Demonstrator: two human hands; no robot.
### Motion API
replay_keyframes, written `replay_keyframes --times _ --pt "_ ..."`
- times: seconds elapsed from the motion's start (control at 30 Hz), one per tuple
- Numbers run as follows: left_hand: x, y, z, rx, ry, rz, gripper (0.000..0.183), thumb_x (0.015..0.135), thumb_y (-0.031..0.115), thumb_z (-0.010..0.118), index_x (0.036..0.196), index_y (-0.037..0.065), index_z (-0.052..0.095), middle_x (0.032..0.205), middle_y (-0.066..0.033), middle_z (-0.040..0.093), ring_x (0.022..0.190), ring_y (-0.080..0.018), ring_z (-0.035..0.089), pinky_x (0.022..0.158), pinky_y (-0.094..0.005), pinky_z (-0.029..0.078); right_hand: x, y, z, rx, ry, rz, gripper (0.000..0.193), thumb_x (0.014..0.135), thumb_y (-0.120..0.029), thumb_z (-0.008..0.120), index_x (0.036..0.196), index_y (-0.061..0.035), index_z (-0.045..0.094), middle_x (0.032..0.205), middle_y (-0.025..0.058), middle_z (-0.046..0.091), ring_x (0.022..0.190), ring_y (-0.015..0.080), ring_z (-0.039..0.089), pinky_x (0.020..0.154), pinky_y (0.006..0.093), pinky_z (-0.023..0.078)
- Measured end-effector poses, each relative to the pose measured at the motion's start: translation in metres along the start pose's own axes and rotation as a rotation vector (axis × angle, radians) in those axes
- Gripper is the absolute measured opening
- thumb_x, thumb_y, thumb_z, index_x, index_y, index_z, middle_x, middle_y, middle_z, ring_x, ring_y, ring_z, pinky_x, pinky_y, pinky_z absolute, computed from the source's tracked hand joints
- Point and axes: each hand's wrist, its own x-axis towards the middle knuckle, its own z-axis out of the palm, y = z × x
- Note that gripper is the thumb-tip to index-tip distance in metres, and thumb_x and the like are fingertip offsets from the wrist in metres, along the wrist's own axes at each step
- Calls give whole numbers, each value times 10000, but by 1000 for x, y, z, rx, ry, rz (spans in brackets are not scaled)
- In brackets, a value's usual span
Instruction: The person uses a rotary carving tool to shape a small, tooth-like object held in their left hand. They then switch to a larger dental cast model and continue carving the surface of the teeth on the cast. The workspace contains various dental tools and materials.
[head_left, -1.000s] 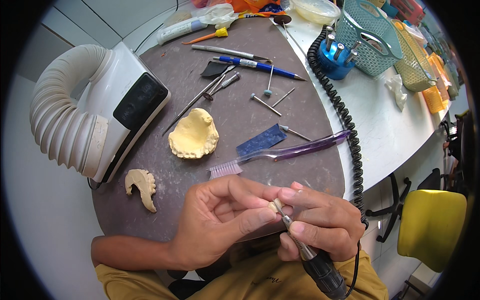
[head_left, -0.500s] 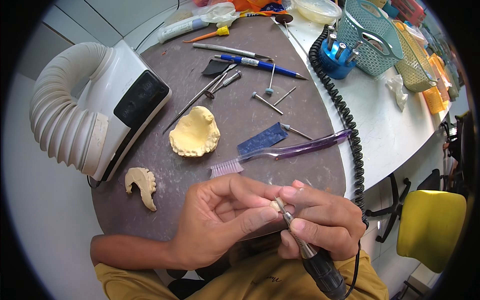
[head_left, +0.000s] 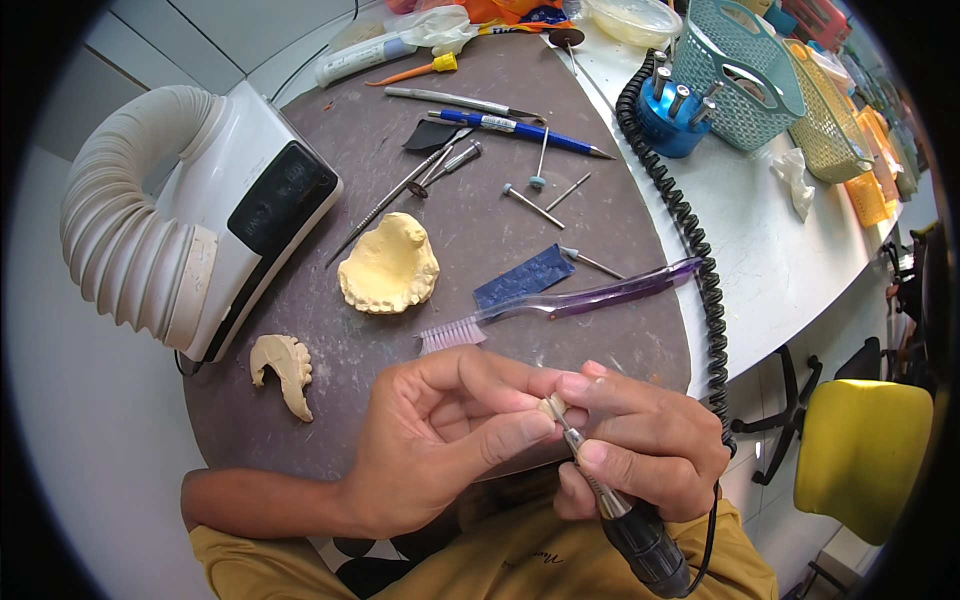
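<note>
My left hand (head_left: 440, 440) pinches a tiny pale tooth-shaped piece (head_left: 551, 406) between thumb and fingertips, over the near edge of a dark grey mat (head_left: 470, 230). My right hand (head_left: 645, 450) grips a black rotary handpiece (head_left: 625, 520), its thin metal bur touching the small piece. A coiled black cord (head_left: 690, 240) runs from the handpiece across the table. A yellow plaster dental cast (head_left: 388, 268) lies on the mat beyond my hands. A smaller pale cast fragment (head_left: 283, 368) lies at the mat's left.
A purple toothbrush (head_left: 570, 303) and blue strip (head_left: 523, 280) lie just beyond my hands. Loose burs, a blue pen (head_left: 510, 124) and metal tools scatter farther back. A white suction unit with ribbed hose (head_left: 190, 220) stands left. Teal baskets (head_left: 740, 75) and a yellow chair (head_left: 865, 450) are right.
Both hands stay together in the same spot; fingers shift only slightly around the small piece. Nothing on the mat has moved.
</note>
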Motion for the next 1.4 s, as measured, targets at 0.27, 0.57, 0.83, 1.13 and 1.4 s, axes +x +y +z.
replay_keyframes --times 0.27,0.57,0.83,1.13,1.4 --pt "0 -1 -1 -2 -4 8 122 886 -69 601 925 5 512 1135 -252 619 1012 -236 664 892 -343 568 0 -1 -2 12 -22 6 292 786 -72 773 1020 3 614 918 154 670 996 347 680 851 475 583" --pt "1 -2 0 -12 -7 36 136 875 -76 613 934 -1 516 1141 -256 615 1036 -234 655 904 -339 565 0 0 -2 22 -11 18 299 786 -75 773 1026 3 612 924 155 668 1002 347 678 856 478 581" --pt "1 -3 -3 3 -30 52 140 873 -87 607 934 0 516 1144 -263 614 1050 -254 652 935 -370 551 0 0 -2 4 -15 7 287 789 -76 770 1022 2 622 903 144 667 988 350 682 849 476 584" --pt "1 -4 -2 18 -39 75 148 873 -99 598 935 7 515 1151 -266 613 1059 -265 650 945 -386 544 0 1 -2 6 -9 -2 282 791 -83 769 1019 0 625 884 143 671 987 354 682 844 476 586" --pt "1 -5 -3 30 -47 79 149 873 -93 601 931 8 508 1151 -269 612 1064 -262 648 942 -380 545 0 1 -2 -13 -22 -21 300 787 -84 773 1030 4 621 888 143 671 994 353 680 852 475 583"
